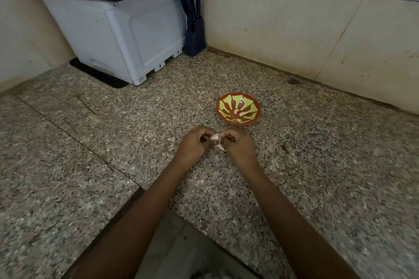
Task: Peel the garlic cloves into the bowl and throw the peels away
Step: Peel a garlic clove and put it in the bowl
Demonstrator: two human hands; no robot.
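Sitting beyond left hand (195, 144), right hand (238, 145) and garlic (216, 141): bowl (226, 118), knife block (195, 37).

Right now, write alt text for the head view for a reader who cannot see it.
The left hand and right hand pinch a white-skinned piece of garlic between them over a speckled stone counter. A red and yellow bowl sits just beyond, nothing visible inside; a white box and dark knife block stand in the far corner.

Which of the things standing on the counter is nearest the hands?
The red and yellow bowl, just beyond the right hand; the knife block and white box stand far back by the walls.
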